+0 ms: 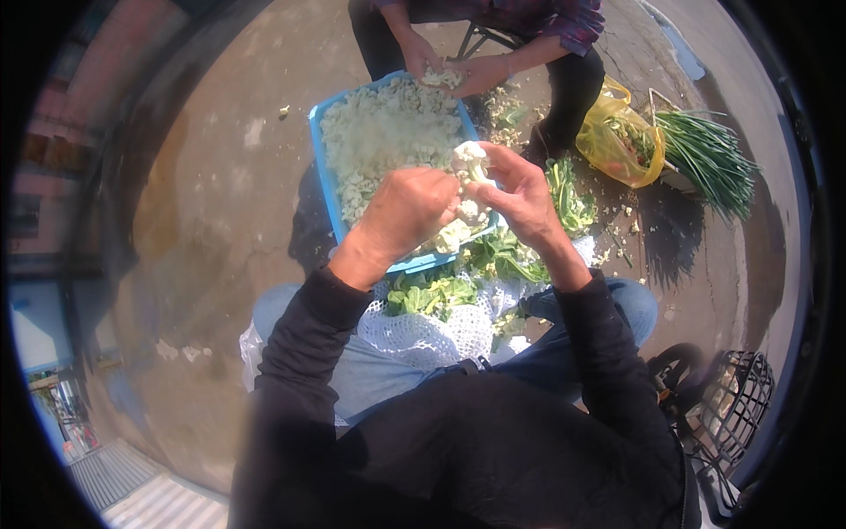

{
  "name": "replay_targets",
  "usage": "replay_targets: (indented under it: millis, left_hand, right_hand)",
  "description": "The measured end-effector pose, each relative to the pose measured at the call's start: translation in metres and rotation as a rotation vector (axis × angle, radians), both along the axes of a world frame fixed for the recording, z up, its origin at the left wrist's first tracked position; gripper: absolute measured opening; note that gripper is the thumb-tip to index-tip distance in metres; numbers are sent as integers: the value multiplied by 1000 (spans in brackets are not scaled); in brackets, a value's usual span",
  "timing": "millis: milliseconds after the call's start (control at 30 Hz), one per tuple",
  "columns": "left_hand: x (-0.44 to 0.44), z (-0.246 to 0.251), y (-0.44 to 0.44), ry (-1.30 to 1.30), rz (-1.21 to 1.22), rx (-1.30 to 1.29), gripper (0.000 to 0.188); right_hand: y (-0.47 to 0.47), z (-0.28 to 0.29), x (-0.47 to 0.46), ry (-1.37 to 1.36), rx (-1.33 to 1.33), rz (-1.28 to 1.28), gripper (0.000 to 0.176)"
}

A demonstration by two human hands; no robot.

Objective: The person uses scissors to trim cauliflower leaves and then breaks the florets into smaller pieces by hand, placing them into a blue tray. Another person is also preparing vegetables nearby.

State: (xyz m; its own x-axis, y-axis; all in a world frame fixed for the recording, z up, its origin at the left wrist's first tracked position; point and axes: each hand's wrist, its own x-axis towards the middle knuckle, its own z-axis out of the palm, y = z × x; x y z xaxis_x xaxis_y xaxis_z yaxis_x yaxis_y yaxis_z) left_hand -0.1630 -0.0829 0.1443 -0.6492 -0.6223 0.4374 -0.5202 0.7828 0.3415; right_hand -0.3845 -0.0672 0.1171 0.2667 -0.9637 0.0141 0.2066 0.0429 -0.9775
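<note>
My right hand (519, 192) pinches a white cauliflower piece (470, 161) between thumb and fingers, above the near right part of a blue plastic tub. Close against that piece is my left hand (416, 205), its fingers curled into a fist. What lies inside the left fist is hidden. Beneath both hands the blue tub (322, 173) is filled with small cauliflower florets (390, 125). Larger cauliflower pieces (453, 236) sit at its near edge. Green cauliflower leaves (433, 295) lie on white netting (413, 334) across my lap.
Across the tub a seated person's hands (482, 74) hold cauliflower. To the right are a yellow plastic bag (621, 142), long green stalks (710, 159) and scattered trimmings (628, 211) on the concrete ground (211, 198). A black wire basket (737, 406) stands at my lower right.
</note>
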Motion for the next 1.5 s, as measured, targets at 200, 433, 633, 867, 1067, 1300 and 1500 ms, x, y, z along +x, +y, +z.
replay_targets:
  millis: [200, 433, 633, 867, 1067, 1300, 1500]
  left_hand:
    - [7, -5, 2, 305, 192, 435, 13]
    - [45, 30, -11, 532, 114, 1246, 20]
    - [8, 16, 28, -70, -271, 915, 27]
    - [0, 17, 21, 392, 122, 907, 13]
    - [-13, 19, 20, 482, 204, 171, 37]
    - [-15, 20, 17, 356, 79, 43, 37]
    - [-11, 16, 15, 238, 68, -17, 28]
  right_hand:
    - [2, 3, -4, -137, 128, 8, 58]
    - [-7, 3, -30, -342, 144, -118, 52]
    - [-8, -10, -35, -516, 224, -145, 49]
    - [-12, -14, -23, -726, 296, -29, 54]
    - [-10, -17, -15, -751, 409, -41, 53]
    - [-5, -25, -6, -651, 366, -16, 57]
    - [-2, -21, -2, -459, 304, -54, 57]
